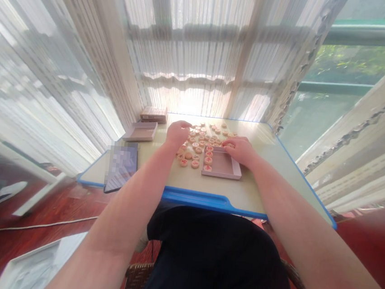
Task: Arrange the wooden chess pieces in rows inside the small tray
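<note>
Round wooden Chinese chess pieces (195,164) with red or dark characters lie spread over the table, most face up; one (188,155) shows a plain top. My left hand (177,133) is over the left side of the spread, its fingertips drawn together among the pieces; what they pinch is too small to make out. A shallow open box (221,175) sits right of the spread, with several red-marked pieces (208,160) in a column along its left wall. Above the box's far right part, my right hand (240,150) reaches leftward, fingers stretched toward pieces by the far rim.
The pale tabletop (278,171) has a blue edge (196,198). On its left are a shallow lid or tray (141,131), a stacked box (153,114) behind it, and a dark tablet-like object (124,165), partly blurred out. Sheer curtains (195,49) hang beyond the table.
</note>
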A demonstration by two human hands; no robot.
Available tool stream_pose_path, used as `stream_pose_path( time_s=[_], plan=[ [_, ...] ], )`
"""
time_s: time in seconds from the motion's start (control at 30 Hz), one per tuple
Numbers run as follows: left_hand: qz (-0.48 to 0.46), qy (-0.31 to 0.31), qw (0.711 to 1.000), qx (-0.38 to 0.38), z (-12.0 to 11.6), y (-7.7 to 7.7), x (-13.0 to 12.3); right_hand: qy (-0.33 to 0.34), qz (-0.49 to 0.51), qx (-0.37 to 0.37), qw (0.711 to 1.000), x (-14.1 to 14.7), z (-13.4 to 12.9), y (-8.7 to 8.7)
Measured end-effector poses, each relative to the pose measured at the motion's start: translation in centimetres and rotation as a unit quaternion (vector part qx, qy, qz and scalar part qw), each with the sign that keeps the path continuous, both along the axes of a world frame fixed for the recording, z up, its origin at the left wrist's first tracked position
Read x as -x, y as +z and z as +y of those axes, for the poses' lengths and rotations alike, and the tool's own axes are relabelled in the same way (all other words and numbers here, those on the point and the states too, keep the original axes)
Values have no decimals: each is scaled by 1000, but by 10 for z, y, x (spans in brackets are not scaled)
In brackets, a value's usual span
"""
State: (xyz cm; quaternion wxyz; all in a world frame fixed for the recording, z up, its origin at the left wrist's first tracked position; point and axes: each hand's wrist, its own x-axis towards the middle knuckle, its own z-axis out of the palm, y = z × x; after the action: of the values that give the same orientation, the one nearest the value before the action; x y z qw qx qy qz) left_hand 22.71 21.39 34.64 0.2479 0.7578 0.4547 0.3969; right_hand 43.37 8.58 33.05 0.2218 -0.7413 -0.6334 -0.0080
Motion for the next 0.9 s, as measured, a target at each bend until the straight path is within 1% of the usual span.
stream_pose_path(
  time_s=[0.07, 0.17, 0.3, 0.4, 0.53, 0.63, 0.7, 0.77, 0.9],
  plan=[
    [-30, 1, 1000, 7, 3, 0, 2, 1, 2, -7, 1000, 1, -1, 1],
    [-45, -7, 999, 5, 3, -3, 0, 8, -6, -15, 1000, 2, -1, 1],
    [-20, -20, 999, -18, 0, -5, -4, 0, -17, -11, 1000, 3, -2, 3],
    [3, -24, 999, -20, -3, -4, -4, -8, -16, -3, 1000, 3, -1, 3],
    [20, 9, 1000, 7, -6, 2, -1, -11, -17, 5, 1000, 1, -1, 0],
    [19, 34, 998, 43, -5, 1, -2, -25, -10, -5, 1000, -1, 1, -2],
    [38, 40, 996, 68, -3, -2, -4, -41, 13, -20, 999, -3, 2, -3],
    [83, 46, 992, 80, -2, -6, -7, -56, 55, -29, 996, -5, 4, -4],
    [173, 29, 983, 45, -3, -12, -11, -100, 142, -62, 983, -14, 8, -5]
  ],
)
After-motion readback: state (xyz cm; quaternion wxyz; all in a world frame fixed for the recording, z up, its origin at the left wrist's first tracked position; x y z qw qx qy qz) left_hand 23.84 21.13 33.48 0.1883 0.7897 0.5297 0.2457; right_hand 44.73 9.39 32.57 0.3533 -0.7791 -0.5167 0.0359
